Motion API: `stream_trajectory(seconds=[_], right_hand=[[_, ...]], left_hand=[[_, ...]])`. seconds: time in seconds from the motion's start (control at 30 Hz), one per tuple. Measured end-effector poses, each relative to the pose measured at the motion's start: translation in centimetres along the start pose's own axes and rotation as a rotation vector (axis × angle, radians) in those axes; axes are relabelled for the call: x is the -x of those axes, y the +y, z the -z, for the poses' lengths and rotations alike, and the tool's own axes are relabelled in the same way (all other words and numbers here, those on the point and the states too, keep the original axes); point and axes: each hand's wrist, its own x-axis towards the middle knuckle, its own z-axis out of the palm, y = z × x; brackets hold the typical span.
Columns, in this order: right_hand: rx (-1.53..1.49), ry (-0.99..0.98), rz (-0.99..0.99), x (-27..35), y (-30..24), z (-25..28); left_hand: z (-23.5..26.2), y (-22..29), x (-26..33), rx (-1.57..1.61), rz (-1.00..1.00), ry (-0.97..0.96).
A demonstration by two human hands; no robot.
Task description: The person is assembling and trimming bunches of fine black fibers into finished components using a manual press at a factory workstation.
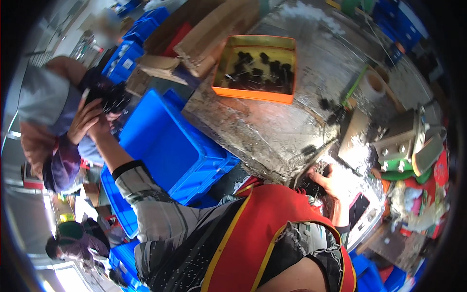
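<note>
Red and yellow in apron [243, 238], stretches the left hand [87, 119] out beyond a blue bin [194, 175], with fingers bent beside a dark, glinting clump [109, 100]; cannot tell whether gripping it or only touching. Has the right hand [330, 182] at the near side of a worn table [238, 129], with thumb and fingers bent near a dark thing [307, 184], half lost in glare; cannot tell whether closed on it. Ahead on the table, see small black pieces [275, 67] scattered inside an orange box [253, 95]. To the right, find a pale roll [373, 85] and a metal device [396, 138] with green at its base.
</note>
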Motion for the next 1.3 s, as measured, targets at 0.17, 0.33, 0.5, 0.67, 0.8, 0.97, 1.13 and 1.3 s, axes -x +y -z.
stream_trajectory(seconds=[0.17, 0.33, 0.5, 0.67, 0.8, 0.97, 1.13, 1.3], right_hand=[[-0.167, -0.102, 0.076, -2.2, 3.8, -1.1], [0.219, 0.072, -0.13, -1.7, 1.6, 0.6], [-0.117, 0.11, 0.082, -1.7, 2.5, 1.3], [-0.219, 0.298, 0.188, -2.0, 3.2, 1.3], [-0.157, 0.408, 0.247, -1.3, 3.6, 1.4], [-0.454, 0.339, 0.25, 0.0, 5.1, 1.7], [-0.543, 0.443, 0.159, 0.6, 7.1, 0.3], [-0.855, 0.42, 0.114, 0.7, 6.6, 0.1]], left_hand=[[3.5, -0.2, -0.8, -0.327, 0.044, 0.034], [6.7, -0.3, -2.1, -0.64, 0.068, 0.014], [11.5, -5.8, -4.3, -0.384, -0.438, 0.109], [-15.8, 1.6, 12.2, -0.753, -0.754, 0.162], [-30.6, 0.8, 23.8, -0.149, -0.093, -0.737], [-39.3, -1.5, 31.5, -0.286, -0.134, -1.187], [-41.1, -3.2, 33.1, -0.499, -0.346, -1.291], [-40.9, -3.6, 32.4, -0.251, 0.031, -1.203]])
